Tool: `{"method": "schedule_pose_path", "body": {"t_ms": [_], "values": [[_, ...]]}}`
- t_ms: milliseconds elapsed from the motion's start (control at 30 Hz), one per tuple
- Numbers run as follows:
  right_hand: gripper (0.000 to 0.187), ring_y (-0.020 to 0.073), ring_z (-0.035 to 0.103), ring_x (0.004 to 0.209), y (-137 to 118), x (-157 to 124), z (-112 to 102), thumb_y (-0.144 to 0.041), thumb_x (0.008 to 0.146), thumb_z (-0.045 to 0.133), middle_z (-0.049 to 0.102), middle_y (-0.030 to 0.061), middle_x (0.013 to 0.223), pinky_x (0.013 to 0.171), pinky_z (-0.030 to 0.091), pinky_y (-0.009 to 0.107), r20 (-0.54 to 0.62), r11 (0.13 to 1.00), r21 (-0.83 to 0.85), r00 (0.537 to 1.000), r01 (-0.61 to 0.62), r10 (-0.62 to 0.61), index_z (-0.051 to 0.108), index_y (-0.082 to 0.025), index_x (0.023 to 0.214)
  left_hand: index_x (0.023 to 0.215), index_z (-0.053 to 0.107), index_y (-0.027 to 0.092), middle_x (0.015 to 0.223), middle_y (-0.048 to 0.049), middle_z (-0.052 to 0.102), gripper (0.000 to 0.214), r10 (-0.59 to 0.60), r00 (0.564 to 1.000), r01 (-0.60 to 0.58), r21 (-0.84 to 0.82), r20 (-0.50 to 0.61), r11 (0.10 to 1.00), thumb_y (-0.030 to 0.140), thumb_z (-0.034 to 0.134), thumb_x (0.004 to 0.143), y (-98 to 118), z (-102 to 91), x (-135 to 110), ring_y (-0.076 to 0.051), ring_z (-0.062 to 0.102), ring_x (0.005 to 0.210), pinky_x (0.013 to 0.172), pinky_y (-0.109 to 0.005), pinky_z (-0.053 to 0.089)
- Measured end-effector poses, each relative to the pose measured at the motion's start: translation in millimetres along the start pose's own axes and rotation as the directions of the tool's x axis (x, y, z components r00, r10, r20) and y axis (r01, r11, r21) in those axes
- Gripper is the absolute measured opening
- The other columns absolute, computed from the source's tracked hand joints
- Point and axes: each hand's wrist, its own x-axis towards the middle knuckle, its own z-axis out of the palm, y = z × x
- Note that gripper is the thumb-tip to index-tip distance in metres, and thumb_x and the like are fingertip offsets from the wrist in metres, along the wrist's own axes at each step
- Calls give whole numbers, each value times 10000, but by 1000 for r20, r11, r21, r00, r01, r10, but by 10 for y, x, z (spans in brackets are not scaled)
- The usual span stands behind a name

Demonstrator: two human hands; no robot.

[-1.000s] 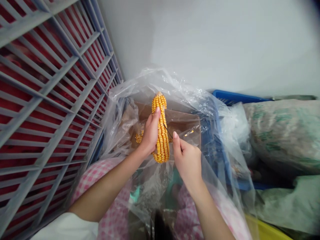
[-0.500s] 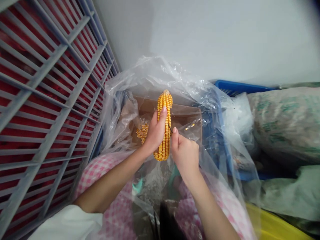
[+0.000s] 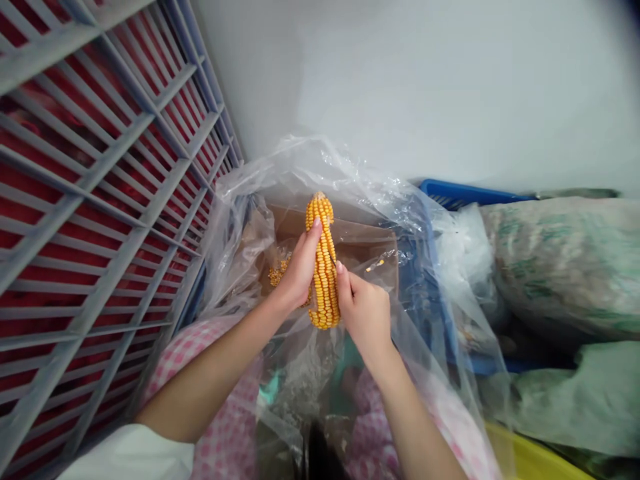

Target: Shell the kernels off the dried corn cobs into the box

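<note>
My left hand [image 3: 299,270] is wrapped round a yellow corn cob [image 3: 323,267] and holds it upright over a cardboard box [image 3: 357,240] lined with clear plastic [image 3: 320,173]. My right hand [image 3: 364,312] is closed on a thin dark pointed tool [image 3: 332,259], whose tip presses into the kernels at mid-cob. Loose kernels [image 3: 277,272] lie in the box to the left of the cob, and a few more rest on the plastic at the right.
A grey lattice crate wall [image 3: 100,200] with red behind it rises on the left. A blue basket [image 3: 450,200], filled sacks [image 3: 560,267] and a yellow bin [image 3: 530,453] lie to the right. A white wall stands behind. Pink checked cloth covers my lap.
My right hand has moved in closer to the cob, and the tool tip has gone from beside the kernels into them. The left hand's grip is unchanged.
</note>
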Motion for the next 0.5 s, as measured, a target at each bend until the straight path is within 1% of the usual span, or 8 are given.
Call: {"method": "schedule_pose_path", "body": {"t_ms": [100,167,233,400,500], "values": [[518,83,338,427,10,4,-57,-446,897,300,533,11,474,496,167,244,-7,999,1,999,-32,32,578,-180,549,917,566,193,841,-8,574,406,157,987,-149,150,-46,977,559,490,760,-13,18,3,-123,513,786,704,-225,389],[534,84,305,428,18,9,-95,-474,889,298,506,7,458,499,170,247,2,998,20,998,-65,65,577,-182,540,895,561,195,840,-5,580,390,262,965,-246,262,-26,933,555,465,777,-27,30,7,-124,515,789,715,-224,379],[547,87,287,434,27,19,-126,-493,885,287,487,4,452,501,172,248,25,995,43,996,-85,84,578,-186,538,887,553,195,837,-7,581,387,313,950,-295,322,-1,900,552,441,791,-42,37,18,-127,519,785,716,-227,375],[550,94,273,446,34,33,-163,-513,875,281,458,5,448,507,163,253,53,992,30,991,-122,120,559,-189,529,865,544,194,802,-4,565,385,302,953,-284,354,5,891,552,418,803,-66,32,59,-123,506,752,699,-226,375],[541,95,285,451,26,23,-161,-500,878,279,455,5,451,508,162,254,46,991,38,991,-130,128,540,-184,525,866,564,197,806,4,568,371,270,962,-265,306,26,914,542,449,793,-41,40,66,-109,501,748,703,-211,376]]}}
